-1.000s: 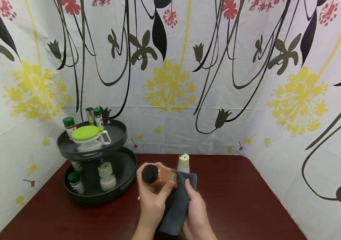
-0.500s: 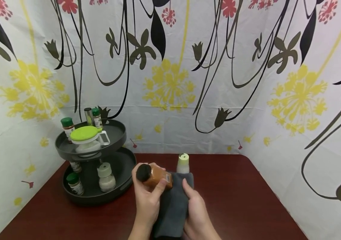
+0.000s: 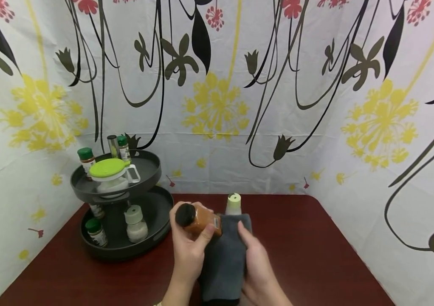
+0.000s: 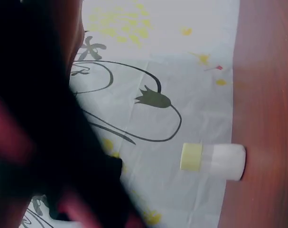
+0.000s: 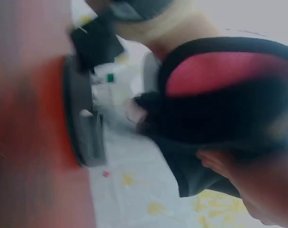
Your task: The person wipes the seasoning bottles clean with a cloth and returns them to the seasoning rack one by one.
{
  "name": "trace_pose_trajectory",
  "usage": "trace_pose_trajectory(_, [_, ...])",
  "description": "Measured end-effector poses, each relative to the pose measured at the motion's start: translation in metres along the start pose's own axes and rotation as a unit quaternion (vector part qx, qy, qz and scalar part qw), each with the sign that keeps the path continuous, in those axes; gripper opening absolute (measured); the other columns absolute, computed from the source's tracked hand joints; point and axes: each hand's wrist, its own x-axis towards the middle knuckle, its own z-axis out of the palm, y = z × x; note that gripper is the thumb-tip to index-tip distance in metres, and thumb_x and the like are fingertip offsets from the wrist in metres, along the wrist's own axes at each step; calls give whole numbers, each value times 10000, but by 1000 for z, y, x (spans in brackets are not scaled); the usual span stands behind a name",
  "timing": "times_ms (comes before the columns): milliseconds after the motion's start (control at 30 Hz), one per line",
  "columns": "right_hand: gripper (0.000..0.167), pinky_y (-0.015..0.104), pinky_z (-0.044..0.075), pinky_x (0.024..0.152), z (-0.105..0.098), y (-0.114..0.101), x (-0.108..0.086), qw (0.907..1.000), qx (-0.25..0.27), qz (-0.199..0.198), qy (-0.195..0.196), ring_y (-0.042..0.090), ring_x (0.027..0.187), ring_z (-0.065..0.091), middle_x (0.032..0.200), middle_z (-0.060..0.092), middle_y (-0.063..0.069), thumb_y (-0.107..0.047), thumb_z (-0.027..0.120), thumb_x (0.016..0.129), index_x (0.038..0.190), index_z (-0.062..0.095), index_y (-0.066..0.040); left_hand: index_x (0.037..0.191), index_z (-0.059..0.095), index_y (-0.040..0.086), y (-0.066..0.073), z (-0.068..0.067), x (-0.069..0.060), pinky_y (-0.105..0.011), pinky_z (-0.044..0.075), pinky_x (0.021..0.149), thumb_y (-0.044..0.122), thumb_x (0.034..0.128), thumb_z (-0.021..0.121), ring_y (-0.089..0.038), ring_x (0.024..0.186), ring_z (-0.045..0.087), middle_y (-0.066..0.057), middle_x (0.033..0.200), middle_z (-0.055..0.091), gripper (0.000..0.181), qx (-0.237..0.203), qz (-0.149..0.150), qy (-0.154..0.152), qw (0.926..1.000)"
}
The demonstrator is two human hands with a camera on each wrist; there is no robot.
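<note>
My left hand [image 3: 188,250] grips a spice bottle [image 3: 203,221] with a black cap and orange-brown contents, tilted with its cap toward the left. The thumb lies along the bottle's near side. In my right hand [image 3: 257,263] is a dark grey cloth [image 3: 222,267], hanging down with the thumb on its front. The cloth's upper left edge meets the bottle's base end. Behind the cloth stands a shaker [image 3: 234,205] with a pale yellow-green cap, its lower part hidden; the left wrist view shows this shaker [image 4: 214,160] whole. Blur hides detail of the cloth [image 5: 200,171] in the right wrist view.
A dark two-tier turntable rack [image 3: 121,250] stands on the left of the red-brown table [image 3: 301,255]. It bears green-capped spice jars [image 3: 96,232], a lime-lidded container [image 3: 110,176] with a handle, and a shaker [image 3: 136,224]. A flowered curtain [image 3: 217,170] hangs behind.
Over the last second the bottle has moved slightly left and stayed in my left hand. The cloth and right hand have lately moved a little right, and more of the cloth's face shows.
</note>
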Motion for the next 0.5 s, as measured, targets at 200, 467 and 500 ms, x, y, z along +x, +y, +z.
trace_pose_trajectory(200, [773,351,450,1170,-2,2,1,9988,-6,-452,191,89,1401,539,1605,483,-17,-690,350,1091,1692,225,-222,1462,333,22,-1,9,-7,-345,567,1054,-81,974,684,-215,1209,661,-103,1309,584,610,-199,-298,-389,9986])
trace_pose_trajectory(467, [799,346,475,1128,-11,2,2,9977,-112,-401,528,89,1367,550,1591,480,-2,-683,393,1085,1685,225,-183,1441,383,125,-15,13,1,-318,585,1014,-123,944,692,-181,1198,693,-33,1329,582,636,-300,-697,34,9971])
trace_pose_trajectory(500, [812,344,487,1107,-13,0,2,9966,-155,-467,654,88,1331,575,1548,509,-14,-698,411,1073,1677,247,-181,1436,389,148,-17,14,1,-324,586,1018,-120,946,692,-193,1204,691,-36,1332,578,636,-426,-804,27,9959])
